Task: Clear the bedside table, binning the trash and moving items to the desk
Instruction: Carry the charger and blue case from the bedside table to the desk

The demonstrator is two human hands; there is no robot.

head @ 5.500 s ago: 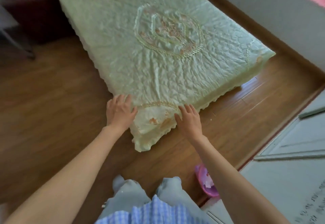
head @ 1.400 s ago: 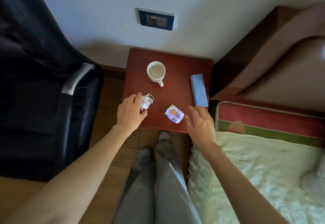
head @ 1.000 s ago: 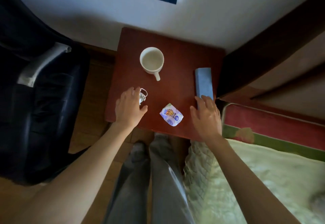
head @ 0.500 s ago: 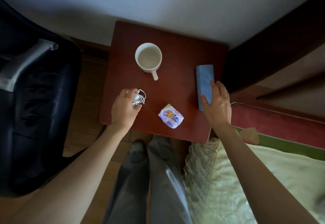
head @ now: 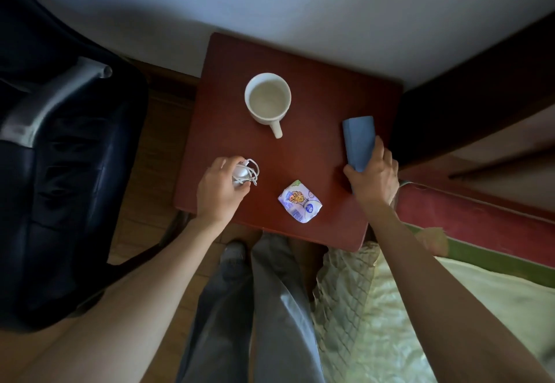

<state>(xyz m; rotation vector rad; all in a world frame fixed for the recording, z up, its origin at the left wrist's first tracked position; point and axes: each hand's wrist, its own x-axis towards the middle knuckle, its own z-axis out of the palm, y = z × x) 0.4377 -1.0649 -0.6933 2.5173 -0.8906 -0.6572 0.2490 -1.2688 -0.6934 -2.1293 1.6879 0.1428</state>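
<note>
A red-brown bedside table stands against the wall. On it sits a white mug, handle toward me. Near the front edge lies a crumpled white wrapper with a printed picture. My left hand is closed around a white charger with its coiled cable at the table's left side. My right hand grips the near end of a flat blue case, whose far end is tilted up off the table's right side.
A black office chair with a grey armrest stands left of the table. The bed with its pale green quilt and dark headboard is on the right. A blue wall socket is at the top edge. My legs stand just before the table.
I walked from the foot of the bed to the bedside table. My left hand closed on the charger and cable. My right hand took hold of the blue case and tipped it up.
</note>
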